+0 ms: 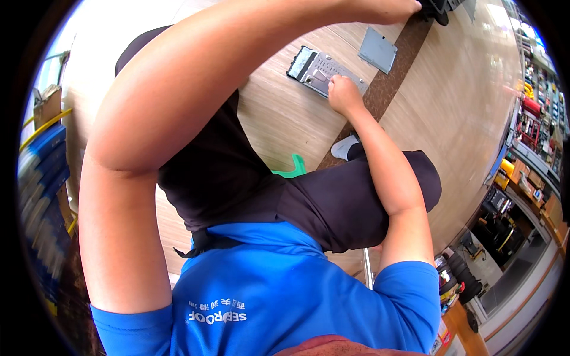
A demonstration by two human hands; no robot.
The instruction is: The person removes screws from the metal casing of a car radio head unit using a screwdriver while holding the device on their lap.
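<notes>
My right hand (344, 95) is closed around a thin, pale-shafted tool (323, 75), its exact kind too small to tell. The tool's tip points at a flat grey metal device (314, 66) with slots in its top and a pale panel at one end. My left arm stretches across the upper part of the view. At the top edge, my left hand (396, 8) reaches beside a black object (436, 8); its fingers are mostly cut off or hidden. A loose grey metal plate (377, 50) lies on the floor beyond the device.
A green plastic piece (292, 167), perhaps part of a seat, shows between my legs. My shoe (343, 148) rests near the dark floor strip (383, 95). Crowded shelves (534, 130) line the right side, and stacked blue items (44, 178) stand at the left.
</notes>
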